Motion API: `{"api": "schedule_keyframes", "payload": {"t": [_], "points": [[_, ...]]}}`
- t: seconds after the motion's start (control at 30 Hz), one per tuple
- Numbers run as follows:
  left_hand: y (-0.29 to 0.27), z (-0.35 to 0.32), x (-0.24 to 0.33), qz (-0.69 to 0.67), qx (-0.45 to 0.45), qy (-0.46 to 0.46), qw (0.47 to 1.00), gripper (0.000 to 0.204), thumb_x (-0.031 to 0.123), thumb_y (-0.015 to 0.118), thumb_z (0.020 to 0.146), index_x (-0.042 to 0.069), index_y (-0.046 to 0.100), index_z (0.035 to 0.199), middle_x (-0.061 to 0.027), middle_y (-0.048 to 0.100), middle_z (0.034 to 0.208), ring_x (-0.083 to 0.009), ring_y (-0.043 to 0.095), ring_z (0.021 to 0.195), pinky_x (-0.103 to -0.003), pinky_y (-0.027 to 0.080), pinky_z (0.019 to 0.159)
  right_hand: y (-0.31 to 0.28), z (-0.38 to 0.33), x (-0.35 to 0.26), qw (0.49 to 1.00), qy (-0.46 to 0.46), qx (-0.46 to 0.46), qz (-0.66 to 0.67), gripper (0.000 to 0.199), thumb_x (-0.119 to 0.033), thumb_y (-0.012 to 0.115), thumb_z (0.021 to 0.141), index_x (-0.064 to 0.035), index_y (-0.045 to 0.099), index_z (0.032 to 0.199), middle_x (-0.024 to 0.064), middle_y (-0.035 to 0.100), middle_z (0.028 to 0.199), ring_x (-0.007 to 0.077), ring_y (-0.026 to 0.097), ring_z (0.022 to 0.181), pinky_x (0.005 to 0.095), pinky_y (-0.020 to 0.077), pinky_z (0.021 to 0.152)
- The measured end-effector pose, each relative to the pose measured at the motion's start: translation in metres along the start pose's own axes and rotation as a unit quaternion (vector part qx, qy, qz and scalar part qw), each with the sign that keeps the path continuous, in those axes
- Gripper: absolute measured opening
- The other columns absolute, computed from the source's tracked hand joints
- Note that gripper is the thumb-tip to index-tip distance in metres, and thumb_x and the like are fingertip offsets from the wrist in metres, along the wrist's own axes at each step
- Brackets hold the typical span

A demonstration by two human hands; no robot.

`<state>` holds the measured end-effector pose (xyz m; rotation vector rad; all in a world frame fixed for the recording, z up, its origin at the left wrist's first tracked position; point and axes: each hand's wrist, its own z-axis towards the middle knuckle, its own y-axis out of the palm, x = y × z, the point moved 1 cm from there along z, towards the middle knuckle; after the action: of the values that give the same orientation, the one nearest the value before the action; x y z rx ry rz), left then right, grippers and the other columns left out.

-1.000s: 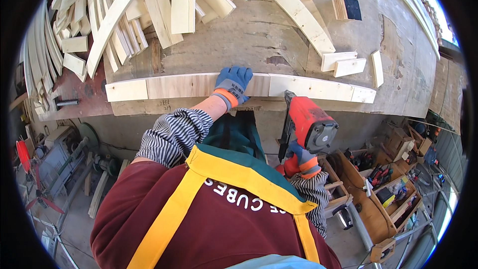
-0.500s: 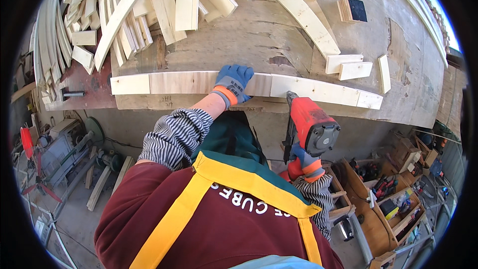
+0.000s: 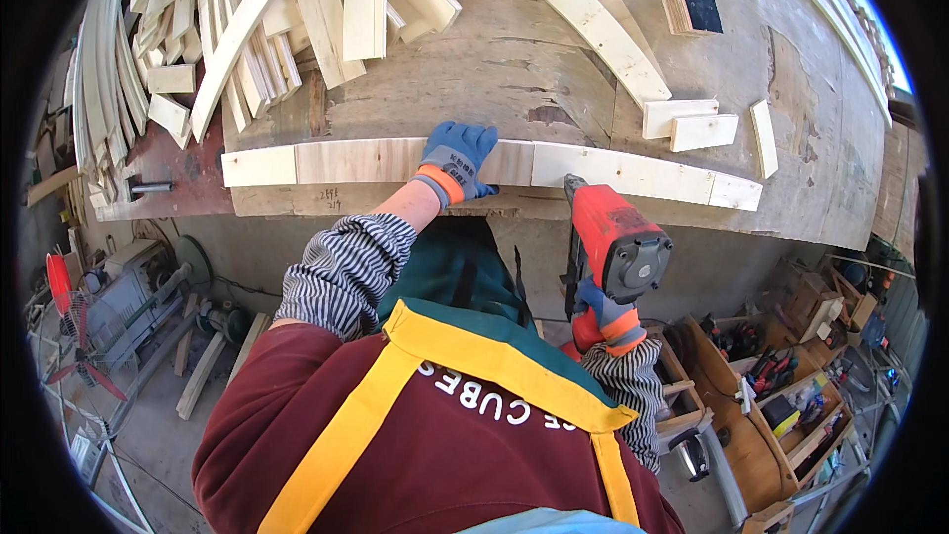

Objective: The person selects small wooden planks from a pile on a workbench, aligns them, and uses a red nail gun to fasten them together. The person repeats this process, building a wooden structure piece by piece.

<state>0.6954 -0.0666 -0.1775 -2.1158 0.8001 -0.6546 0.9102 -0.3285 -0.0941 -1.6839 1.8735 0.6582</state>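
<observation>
A long pale wooden strip (image 3: pixel 366 162), made up of end-to-end pieces, lies along the near edge of the workbench. My left hand (image 3: pixel 458 160), in a blue and orange work glove, is wrapped over its middle and grips it. In my gloved right hand (image 3: pixel 605 318) is a red and black nail gun (image 3: pixel 615 229), held by its handle. Its nose meets the strip's near edge, just right of a joint between two pieces; whether it presses against the wood I cannot tell. The right fingers are partly hidden behind the tool's body.
A heap of wooden slats (image 3: pixel 237 49) covers the bench's far left. Short wood offcuts (image 3: pixel 704 132) and a dark-faced block (image 3: pixel 692 10) lie at the right. Below stand a fan (image 3: pixel 84 331) on the left and wooden tool trays (image 3: pixel 791 415) on the right.
The whole view has shifted slightly. The nail gun's nose has edged a little further onto the strip's near edge. My left hand keeps its grip.
</observation>
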Motion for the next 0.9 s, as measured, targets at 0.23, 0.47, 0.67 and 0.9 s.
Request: {"api": "schedule_keyframes", "payload": {"t": [0.23,0.47,0.67,0.9], "points": [[0.0,0.001,0.002,0.014,-0.009,-0.005,1.0,0.094,0.069,0.066,0.073,0.012,0.041,0.143,-0.0068,0.051,0.138,-0.0235,0.049,0.125,-0.038,0.032,0.108,-0.007,0.004,0.014,1.0,-0.006,-0.02,-0.022,0.015,-0.017,0.058,0.092,-0.0032,0.062,0.086,0.0058,0.061,0.069,0.0164,0.059,0.061,0.0318,0.0488,0.056],[0.004,0.0,0.001,0.011,0.015,-0.006,1.0,0.091,0.067,0.067,0.071,0.013,0.044,0.14,-0.0073,0.054,0.132,-0.0237,0.05,0.121,-0.038,0.033,0.106,-0.002,0.003,0.008,1.0,0.008,-0.013,-0.001,0.014,-0.015,0.058,0.092,-0.0031,0.062,0.087,0.0063,0.061,0.07,0.0169,0.059,0.06,0.0318,0.0486,0.056],[0.008,0.005,0.0,-0.001,0.032,-0.013,0.999,0.083,0.065,0.068,0.071,0.016,0.048,0.134,-0.0065,0.055,0.13,-0.0237,0.052,0.118,-0.038,0.036,0.104,0.0,0.004,0.008,1.0,-0.011,-0.005,0.006,0.014,-0.016,0.058,0.091,-0.0032,0.062,0.087,0.0062,0.061,0.071,0.0166,0.059,0.06,0.0314,0.0484,0.056],[-0.001,0.002,0.002,-0.017,0.018,-0.02,0.999,0.076,0.063,0.07,0.071,0.016,0.049,0.128,-0.0063,0.056,0.126,-0.0233,0.053,0.117,-0.038,0.038,0.102,0.018,-0.014,0.043,0.987,-0.075,0.017,-0.143,0.017,-0.023,0.062,0.089,-0.0073,0.065,0.094,0.0054,0.063,0.074,0.0183,0.061,0.067,0.0343,0.05,0.062]]}}
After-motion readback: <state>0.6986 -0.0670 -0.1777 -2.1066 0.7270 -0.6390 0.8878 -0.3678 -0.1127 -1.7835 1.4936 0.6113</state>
